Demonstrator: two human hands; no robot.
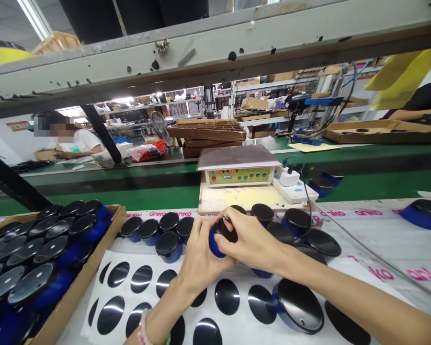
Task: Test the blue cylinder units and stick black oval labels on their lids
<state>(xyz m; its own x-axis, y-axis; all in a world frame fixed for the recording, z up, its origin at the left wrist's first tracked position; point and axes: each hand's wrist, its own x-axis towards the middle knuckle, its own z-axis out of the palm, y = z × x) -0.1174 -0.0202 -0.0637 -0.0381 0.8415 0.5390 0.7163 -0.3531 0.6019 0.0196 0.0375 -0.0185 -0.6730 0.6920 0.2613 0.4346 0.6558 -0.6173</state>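
Observation:
Near the middle of the head view, my left hand (201, 256) is wrapped round the side of a blue cup-shaped part with a black top (217, 243). My right hand (246, 237) has its thumb and fingers closed on the black top of the same part. Below my hands lies a white sheet (172, 298) with rows of black round stickers (227, 297). Similar blue parts with black tops (168, 244) stand to the left of my hands, and more (297, 220) stand to the right. One larger-looking part (298, 306) rests on the sheet's right side.
A cardboard box (111, 230) full of blue parts stands at left. Behind my hands are a control unit (239, 167) and a power strip (298, 189) with a cable. A metal shelf beam (208, 48) crosses above. Beyond the green belt (158, 191) people sit at left and right.

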